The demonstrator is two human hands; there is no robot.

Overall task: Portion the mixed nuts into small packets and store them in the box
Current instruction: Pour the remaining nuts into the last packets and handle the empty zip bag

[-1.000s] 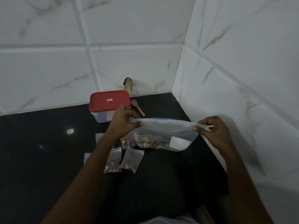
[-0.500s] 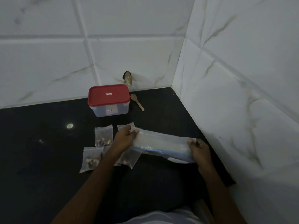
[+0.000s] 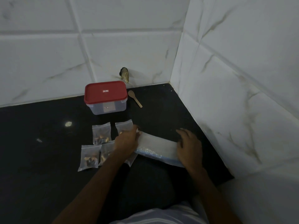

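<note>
Here the big zip bag point(image 3: 157, 147) lies flat on the black worktop point(image 3: 40, 143), toward its right edge where the tiled wall point(image 3: 242, 94) rises. The bag is folded over into a long strip, with its blue seal line along the near side. The left hand point(image 3: 127, 141) holds the strip's left end, fingers curled over it. The right hand point(image 3: 189, 147) rests on the right end, palm down, fingers straight and slightly spread. What is inside the bag cannot be made out.

Just left of the bag, small packets point(image 3: 101, 133) of nuts lie flat in two loose rows. One back-row packet is partly under the left hand, and the near row is crossed by the left forearm.

Farther back, close to the worktop's rear edge, stands the box point(image 3: 106, 107), clear-sided, with its red lid point(image 3: 105, 92) on. A wooden spoon point(image 3: 135, 98) lies just to its right, bowl toward the back wall, not touching the box. Above the spoon a small dark object point(image 3: 124, 74) sits on the rear wall. A striped garment point(image 3: 161, 214) shows at the bottom.
</note>
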